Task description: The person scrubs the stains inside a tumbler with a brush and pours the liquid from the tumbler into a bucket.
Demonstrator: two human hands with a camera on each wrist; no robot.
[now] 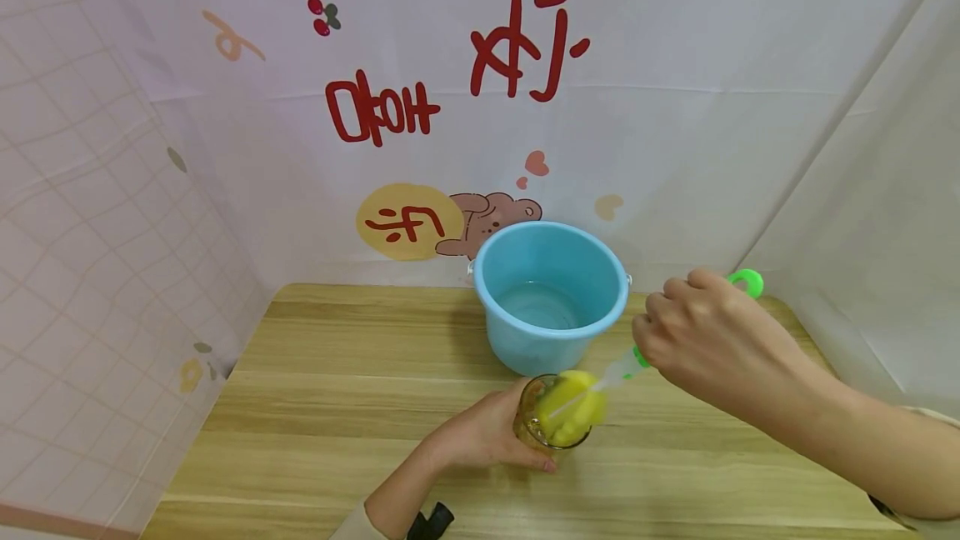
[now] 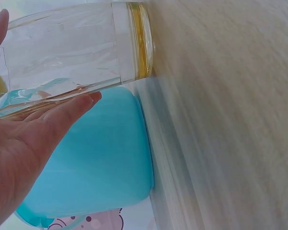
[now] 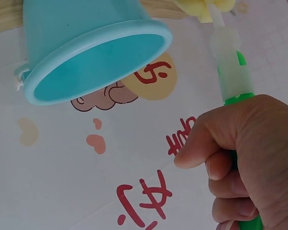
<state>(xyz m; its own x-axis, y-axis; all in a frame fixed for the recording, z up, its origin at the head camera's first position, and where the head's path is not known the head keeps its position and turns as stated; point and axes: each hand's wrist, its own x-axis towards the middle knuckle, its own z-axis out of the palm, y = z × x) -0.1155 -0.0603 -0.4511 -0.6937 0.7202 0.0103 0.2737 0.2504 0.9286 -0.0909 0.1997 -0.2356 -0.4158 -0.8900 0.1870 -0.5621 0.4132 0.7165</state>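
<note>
The yellow sponge head (image 1: 574, 408) sits at the mouth of the glass (image 2: 62, 52), though blur hides how deep it reaches. Its handle (image 1: 624, 367) slants far and right into the right hand (image 1: 697, 322), whose fingers grip it. The left hand (image 1: 491, 434), nearer the glass, grips it from the left. The blue bucket (image 1: 534, 348) stands just beside, on the far side.

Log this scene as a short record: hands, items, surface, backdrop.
Left hand: holds the clear glass
Right hand: grips the green-and-white handle
Brush head: yellow, at the glass's mouth; depth inside unclear
Bucket: light blue, on the table, beyond the glass
Table: wood-grained
Backdrop: white, red characters, bear print
</note>
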